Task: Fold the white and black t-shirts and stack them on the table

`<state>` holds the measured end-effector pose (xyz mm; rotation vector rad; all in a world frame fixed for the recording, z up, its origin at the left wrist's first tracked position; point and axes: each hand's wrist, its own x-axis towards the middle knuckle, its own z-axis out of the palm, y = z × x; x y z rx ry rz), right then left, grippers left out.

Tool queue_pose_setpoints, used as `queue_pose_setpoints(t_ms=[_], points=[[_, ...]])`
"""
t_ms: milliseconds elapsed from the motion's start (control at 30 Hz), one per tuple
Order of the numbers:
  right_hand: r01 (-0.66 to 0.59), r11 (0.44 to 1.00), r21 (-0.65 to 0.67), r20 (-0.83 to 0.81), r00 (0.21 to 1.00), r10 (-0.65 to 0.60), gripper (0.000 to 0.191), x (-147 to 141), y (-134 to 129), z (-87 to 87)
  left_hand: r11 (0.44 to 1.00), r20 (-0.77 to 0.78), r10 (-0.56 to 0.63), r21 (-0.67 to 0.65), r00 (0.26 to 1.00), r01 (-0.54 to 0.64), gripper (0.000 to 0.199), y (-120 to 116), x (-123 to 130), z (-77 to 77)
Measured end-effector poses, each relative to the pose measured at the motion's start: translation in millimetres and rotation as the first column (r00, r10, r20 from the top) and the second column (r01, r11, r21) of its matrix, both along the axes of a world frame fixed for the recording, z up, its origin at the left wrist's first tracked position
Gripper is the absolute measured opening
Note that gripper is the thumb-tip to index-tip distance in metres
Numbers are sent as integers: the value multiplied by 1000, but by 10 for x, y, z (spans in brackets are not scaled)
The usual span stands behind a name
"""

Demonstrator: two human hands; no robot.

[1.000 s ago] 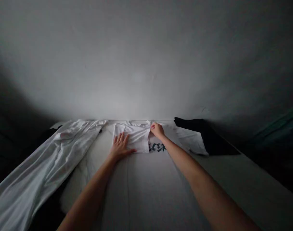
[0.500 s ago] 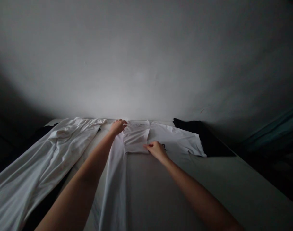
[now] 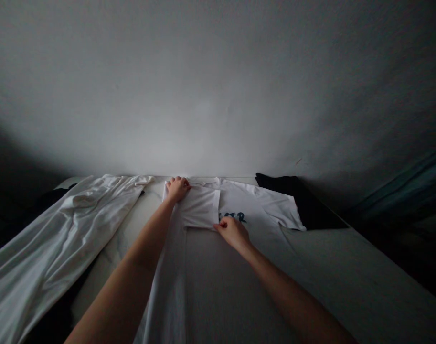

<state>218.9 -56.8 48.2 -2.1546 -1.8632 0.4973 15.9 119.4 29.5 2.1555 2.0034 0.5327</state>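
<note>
A white T-shirt (image 3: 232, 267) with dark lettering on its chest lies spread out before me. Its left side is turned inward, so the left sleeve (image 3: 202, 210) lies across the chest beside the lettering. At the shoulder end of that fold, near the collar, my left hand (image 3: 178, 188) has its fingers closed on the cloth. My right hand (image 3: 234, 232) pinches the lower corner of the sleeve's hem between thumb and fingers. The shirt's other sleeve (image 3: 280, 206) points out to the right.
Another white garment (image 3: 70, 234), wrinkled, lies along the left with dark cloth under it. Folded black cloth (image 3: 314, 205) rests at the far right, partly beneath the shirt's sleeve. A pale wall (image 3: 203, 95) rises behind the light surface (image 3: 364, 267).
The turned-in side lies a little flatter, and my left hand has shifted slightly right. More of the chest lettering shows beside my right hand, which still pinches the sleeve hem.
</note>
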Motion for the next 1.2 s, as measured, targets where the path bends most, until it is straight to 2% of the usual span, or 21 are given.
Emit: queue_pose_setpoints(t_ms=[133, 233, 333, 433, 533, 633, 767, 833, 900, 967, 1033, 1100, 1133, 1200], points=[[-29, 999, 19, 34, 999, 28, 16, 45, -26, -40, 1000, -39, 1, 28, 999, 0, 28, -32, 43, 21], [-48, 997, 67, 87, 995, 42, 16, 70, -13, 6, 996, -65, 25, 86, 998, -19, 34, -130, 93, 44], [-106, 966, 234, 152, 986, 71, 16, -25, 138, 98, 982, -81, 83, 175, 993, -68, 44, -367, 139, 9], [-210, 911, 354, 165, 973, 160, 28, -338, 441, 123, 980, -137, 107, 183, 985, -81, 57, -710, 146, -120], [-305, 900, 310, 138, 951, 275, 43, -719, 750, 23, 995, -217, 22, 104, 976, 0, 64, -1014, 105, -265], [-346, 922, 177, 136, 936, 325, 52, -842, 900, -134, 998, -263, -57, 23, 963, 65, 66, -1163, 53, -323], [-206, 974, 95, 197, 963, 184, 64, -510, 873, -239, 996, -219, -78, -63, 973, 65, 69, -1078, -22, -276], [-90, 995, 50, 231, 970, 76, 68, -354, 854, -198, 994, -184, -95, -68, 978, 84, 64, -934, -94, -239], [-2, 999, 42, 281, 960, -10, 70, -343, 862, -126, 996, -172, -85, -35, 981, 80, 58, -756, -188, -210], [-69, 990, 119, 302, 953, 30, 69, -470, 896, -77, 998, -182, -56, -3, 982, 57, 56, -580, -281, -198], [-259, 945, 201, 285, 938, 197, 66, -640, 946, -87, 999, -202, -45, 4, 978, 47, 56, -442, -353, -207], [-401, 894, 197, 254, 902, 349, 63, -730, 1004, -145, 999, -217, -50, -1, 975, 51, 58, -362, -400, -230], [-424, 889, 173, 242, 893, 379, 62, -720, 1032, -179, 998, -223, -54, -3, 973, 55, 59, -343, -414, -239], [-394, 912, 118, 228, 904, 361, 63, -593, 1081, -231, 998, -231, -62, -9, 971, 61, 60, -341, -427, -239]])
